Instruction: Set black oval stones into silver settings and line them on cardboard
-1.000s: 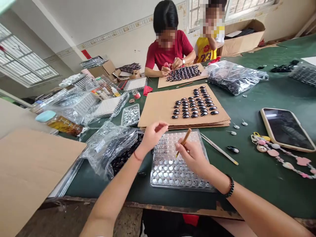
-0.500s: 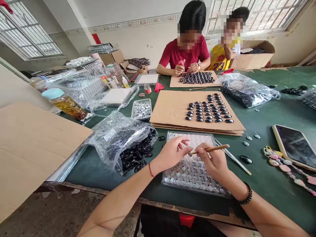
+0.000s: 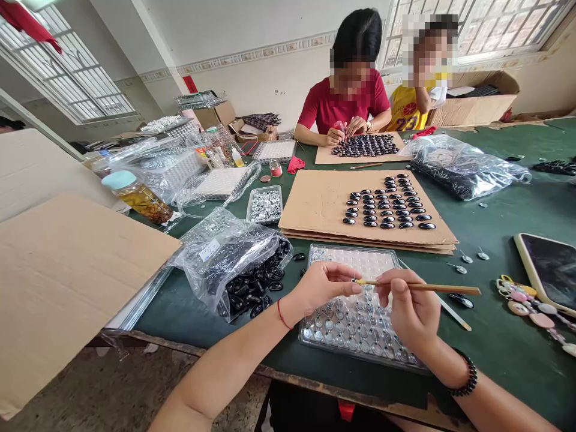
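Note:
My right hand (image 3: 411, 306) grips a thin wooden stick (image 3: 450, 288) with a pale tip, perhaps a small brush. It lies nearly level, its tip at the fingertips of my left hand (image 3: 321, 288). Thumb and forefinger there pinch something too small to make out. Both hands are above a clear plastic tray (image 3: 310, 339) of small round metal pieces (image 3: 353, 330) with thin stems. White tweezers (image 3: 456, 315) lie right of the tray, beside a glossy black oval piece (image 3: 462, 300).
Black oval pieces (image 3: 382, 210) stand in rows on stacked cardboard (image 3: 315, 198). Left are a plastic bag (image 3: 225, 240) spilling black pieces and a box of metal discs (image 3: 265, 205). A phone (image 3: 551, 267) lies right. Across the table, a co-worker (image 3: 344, 105) handles black pieces; another person (image 3: 409, 108) sits alongside.
My right hand has turned, bringing the stick from a slant to nearly level, with more of it showing to the right. My left fingers have straightened towards its tip. The view has shifted slightly.

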Demonstrator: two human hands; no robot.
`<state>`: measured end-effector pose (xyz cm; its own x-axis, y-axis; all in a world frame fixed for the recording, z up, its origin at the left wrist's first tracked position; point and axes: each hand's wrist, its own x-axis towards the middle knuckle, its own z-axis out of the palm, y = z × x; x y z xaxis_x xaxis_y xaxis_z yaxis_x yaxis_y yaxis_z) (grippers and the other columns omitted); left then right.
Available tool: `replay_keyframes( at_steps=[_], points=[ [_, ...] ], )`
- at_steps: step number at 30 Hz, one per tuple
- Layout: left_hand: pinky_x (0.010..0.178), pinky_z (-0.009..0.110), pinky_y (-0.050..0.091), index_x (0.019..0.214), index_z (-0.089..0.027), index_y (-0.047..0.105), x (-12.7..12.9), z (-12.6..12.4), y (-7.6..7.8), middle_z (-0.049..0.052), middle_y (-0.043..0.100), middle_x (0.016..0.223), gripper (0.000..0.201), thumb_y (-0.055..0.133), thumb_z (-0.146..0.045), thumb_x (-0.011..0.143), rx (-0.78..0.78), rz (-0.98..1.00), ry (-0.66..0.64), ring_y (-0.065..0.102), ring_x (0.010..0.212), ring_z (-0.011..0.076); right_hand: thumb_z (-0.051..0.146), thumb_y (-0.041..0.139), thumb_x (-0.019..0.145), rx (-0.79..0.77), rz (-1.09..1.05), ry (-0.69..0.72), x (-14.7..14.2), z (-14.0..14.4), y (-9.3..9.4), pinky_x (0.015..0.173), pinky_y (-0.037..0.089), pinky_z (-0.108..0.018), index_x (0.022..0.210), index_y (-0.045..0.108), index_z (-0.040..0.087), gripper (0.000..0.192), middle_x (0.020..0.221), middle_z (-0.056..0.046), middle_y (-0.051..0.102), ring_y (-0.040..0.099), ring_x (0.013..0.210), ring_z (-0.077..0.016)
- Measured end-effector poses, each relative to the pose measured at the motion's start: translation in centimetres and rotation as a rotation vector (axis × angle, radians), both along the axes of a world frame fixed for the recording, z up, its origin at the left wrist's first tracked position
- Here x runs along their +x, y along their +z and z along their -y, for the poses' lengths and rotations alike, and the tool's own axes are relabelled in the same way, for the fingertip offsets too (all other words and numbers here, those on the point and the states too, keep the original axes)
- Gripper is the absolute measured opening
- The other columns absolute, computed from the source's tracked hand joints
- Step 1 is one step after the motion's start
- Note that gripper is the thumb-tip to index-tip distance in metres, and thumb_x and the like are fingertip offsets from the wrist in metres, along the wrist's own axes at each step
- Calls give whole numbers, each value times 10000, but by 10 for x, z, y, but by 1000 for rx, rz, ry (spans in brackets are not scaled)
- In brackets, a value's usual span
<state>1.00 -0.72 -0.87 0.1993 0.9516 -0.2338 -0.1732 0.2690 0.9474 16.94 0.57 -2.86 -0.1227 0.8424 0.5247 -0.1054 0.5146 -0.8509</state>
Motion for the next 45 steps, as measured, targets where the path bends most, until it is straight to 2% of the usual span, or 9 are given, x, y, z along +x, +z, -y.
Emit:
replay_keyframes(
  at_steps=[7,10,13,15,19,22,32,38,45],
  points=[
    [571,235,447,873,-113,642,-45,-39,3,8,588,622,324,673,-333,636,237,-270,309,517,545,87,288,443,855,-109,-206,-110,4,-6,10,383,339,-223,742,550,172,194,588,5,488,466,445,-96],
    [700,290,462,1079,-133,555,-90,-65,12,72,622,862,438,630,-316,688,362,-506,568,563,703,133,295,442,857,-113,-188,-73,3,-7,9,388,345,-216,740,545,168,201,597,4,479,462,460,-94],
    [789,315,442,1271,-167,350,-107,-68,17,141,449,1229,656,636,-260,687,371,-681,736,541,921,183,287,419,869,-117,-123,-59,3,-6,6,394,344,-213,755,532,170,198,593,10,475,449,449,-88],
    [815,317,431,1272,-178,341,-91,-53,19,131,415,1262,586,573,-292,747,468,-773,658,507,993,193,278,399,876,-108,7,-43,3,-8,4,394,338,-214,770,527,173,197,586,13,476,441,435,-87],
    [912,349,345,1104,-229,520,-30,-10,21,54,526,1136,305,426,-349,839,745,-979,121,451,1060,187,258,393,869,29,385,-29,1,-12,1,431,339,-227,744,521,178,196,578,9,493,451,455,-99],
    [898,373,313,1009,-227,566,-7,5,20,43,529,1121,251,393,-326,856,788,-1155,-47,430,1057,203,237,386,865,169,530,-59,0,-14,0,479,351,-236,733,520,182,195,587,4,516,476,497,-112],
    [674,272,335,810,-176,517,-12,0,10,-4,565,702,273,342,-379,867,682,-1218,-85,512,701,144,193,368,871,294,578,10,-2,-10,0,526,386,-239,782,503,190,162,642,-7,546,508,560,-123],
    [629,232,344,705,-172,494,-11,2,12,-6,530,656,256,328,-274,870,720,-1163,-211,487,641,125,206,365,873,322,588,5,-1,-8,0,521,384,-246,781,501,190,165,625,-9,544,511,554,-132],
    [530,213,334,704,-174,503,-27,10,23,-23,543,638,295,305,-313,873,482,-1052,-106,483,569,109,199,370,866,332,525,-24,0,-6,1,514,379,-234,770,496,188,158,623,-3,543,514,546,-122]
  ],
)
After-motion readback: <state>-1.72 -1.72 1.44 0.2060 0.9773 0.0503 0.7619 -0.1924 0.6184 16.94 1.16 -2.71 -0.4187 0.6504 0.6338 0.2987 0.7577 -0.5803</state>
